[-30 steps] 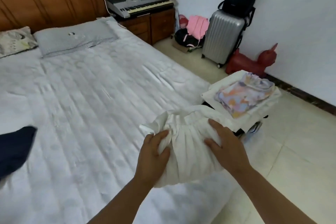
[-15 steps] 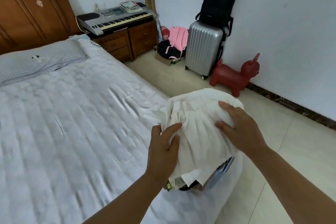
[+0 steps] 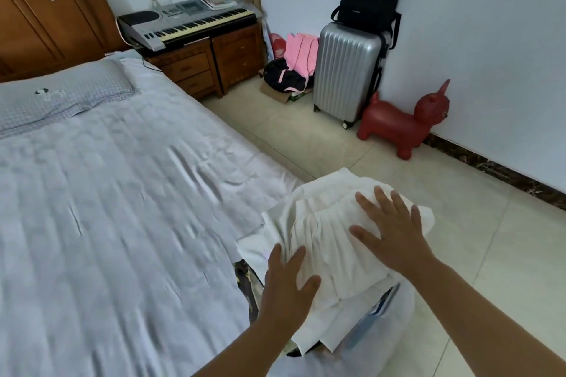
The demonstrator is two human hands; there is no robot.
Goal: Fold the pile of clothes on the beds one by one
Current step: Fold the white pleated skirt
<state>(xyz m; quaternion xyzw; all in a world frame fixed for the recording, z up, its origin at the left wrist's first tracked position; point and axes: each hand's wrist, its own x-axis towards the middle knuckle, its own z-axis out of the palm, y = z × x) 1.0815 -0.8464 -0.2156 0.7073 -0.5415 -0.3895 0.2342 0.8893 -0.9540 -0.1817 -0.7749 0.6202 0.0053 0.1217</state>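
Two bare forearms, no sleeves anywhere along their visible length. Bare left hand and bare right hand: no gloves, rings, watch or wristband. Short, unpainted fingernails.

Left hand: palm down, fingers straight and close together, thumb spread to the right, lying flat on the white pleated garment; bare forearm enters from the lower edge and runs up and to the right. Right hand: palm down, fingers straight and splayed, thumb out to the left, pressed flat on the same garment further up and to the right; bare forearm enters from the lower right corner. The two hands lie apart, neither curled round anything.
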